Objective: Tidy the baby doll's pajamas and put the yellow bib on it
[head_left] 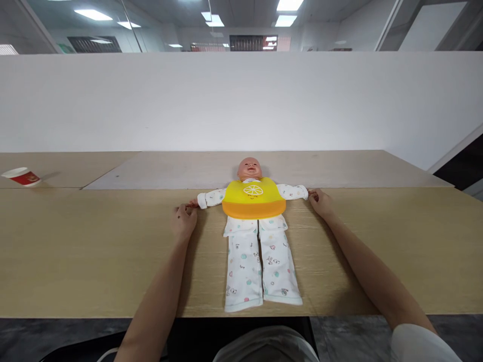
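Observation:
A baby doll [249, 167] lies on its back on the wooden table, its arms stretched out to both sides. It wears a yellow bib [253, 190] with an orange pocket and a white citrus print. Patterned white pajama pants [245, 266] cover its legs, and long white sleeves cover its arms. At the doll's hand on the left of the view, my left hand [184, 220] is closed with bent fingers around it. My right hand [320, 202] pinches the doll's other hand, just past the sleeve cuff. Both doll hands are partly hidden by my fingers.
A red and white paper cup [22, 176] lies tilted on the table at the far left. The wooden table [94, 251] ends at a front edge close to my body. Behind it stands a white partition wall [226, 100] with glass above.

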Action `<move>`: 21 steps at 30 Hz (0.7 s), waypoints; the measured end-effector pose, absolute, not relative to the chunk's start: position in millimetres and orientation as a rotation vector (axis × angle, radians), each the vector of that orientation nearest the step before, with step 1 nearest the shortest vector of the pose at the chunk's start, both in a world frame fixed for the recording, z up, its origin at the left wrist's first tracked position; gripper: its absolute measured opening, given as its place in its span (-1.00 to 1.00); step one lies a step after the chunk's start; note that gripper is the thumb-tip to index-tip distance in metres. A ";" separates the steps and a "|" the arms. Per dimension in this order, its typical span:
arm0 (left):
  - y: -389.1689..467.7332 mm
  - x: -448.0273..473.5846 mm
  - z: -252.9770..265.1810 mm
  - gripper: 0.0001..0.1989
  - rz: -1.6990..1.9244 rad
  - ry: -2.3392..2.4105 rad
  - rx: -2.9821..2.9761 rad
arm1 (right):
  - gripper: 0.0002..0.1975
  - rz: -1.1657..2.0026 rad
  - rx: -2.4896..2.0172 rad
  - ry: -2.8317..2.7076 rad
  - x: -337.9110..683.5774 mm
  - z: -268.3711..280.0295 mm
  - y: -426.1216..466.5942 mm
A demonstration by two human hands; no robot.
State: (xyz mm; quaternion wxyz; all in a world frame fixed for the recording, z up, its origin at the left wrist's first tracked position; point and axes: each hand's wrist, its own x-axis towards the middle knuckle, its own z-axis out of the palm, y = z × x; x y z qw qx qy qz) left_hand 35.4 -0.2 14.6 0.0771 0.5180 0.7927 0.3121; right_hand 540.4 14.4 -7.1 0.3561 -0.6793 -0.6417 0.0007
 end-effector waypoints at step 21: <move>0.9 34.0 11.7 -0.74 0.993 2.331 1.531 | -0.79 0.007 -1.802 -1.642 538.1 -4.1 12.9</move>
